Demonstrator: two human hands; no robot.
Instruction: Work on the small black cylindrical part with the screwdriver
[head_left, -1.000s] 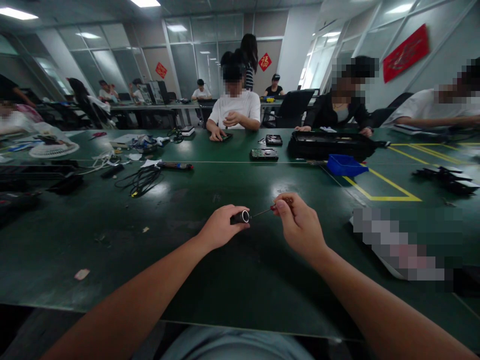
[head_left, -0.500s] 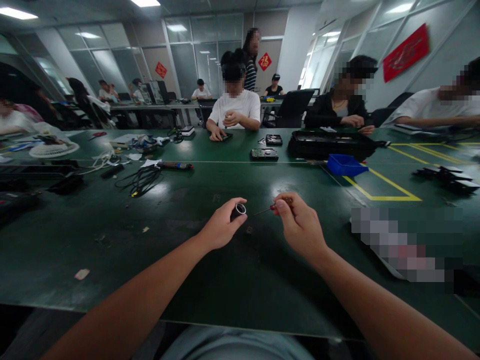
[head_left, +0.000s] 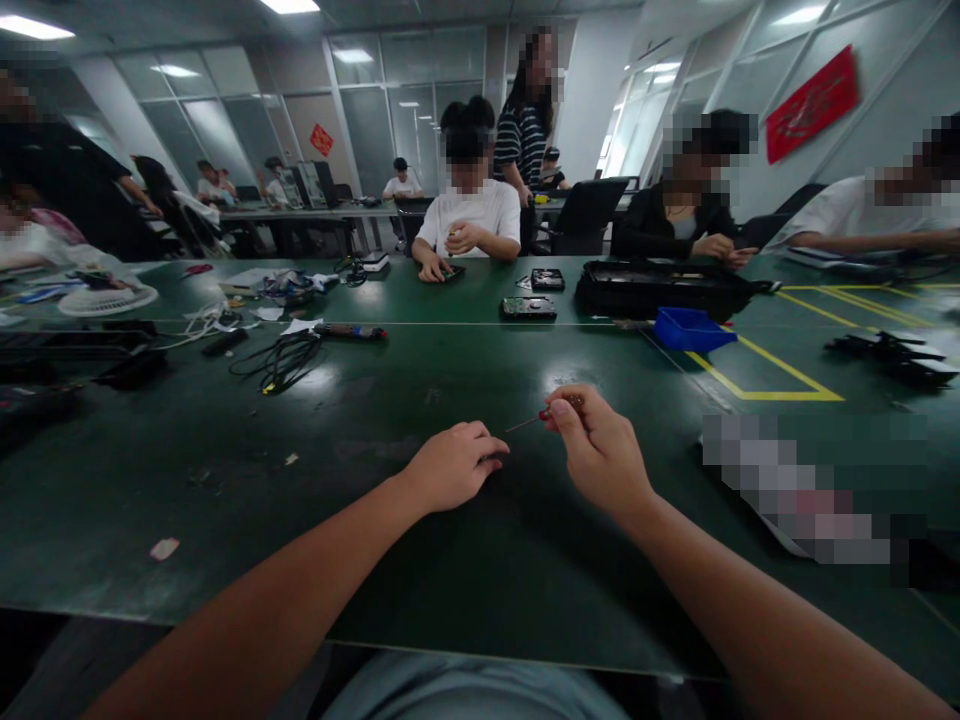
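Screwdriver (head_left: pixel 529 422) was gripped in the right hand (head_left: pixel 600 445), above the green table (head_left: pixel 390 600), tip just beside the left hand (head_left: pixel 454 468). Moment earlier, that left hand showed a black tube's open end; now its back faced up, fingers half curled, so can't tell if it held anything. Tool work looked paused, imo.

A green counter (head_left: pixel 360 590) is stretching across six o'clock. Glass partitions (head_left: pixel 409 115) are standing at eleven, and a white wall (head_left: pixel 601 85) is rising at one. A red diamond (head_left: pixel 322 140) is hanging between ten and eleven; a red panel (head_left: pixel 812 103) is slanting at two. Ceiling lights (head_left: pixel 36 24) are glowing at ten and eleven. A black chair (head_left: pixel 589 218) is standing between one and two.
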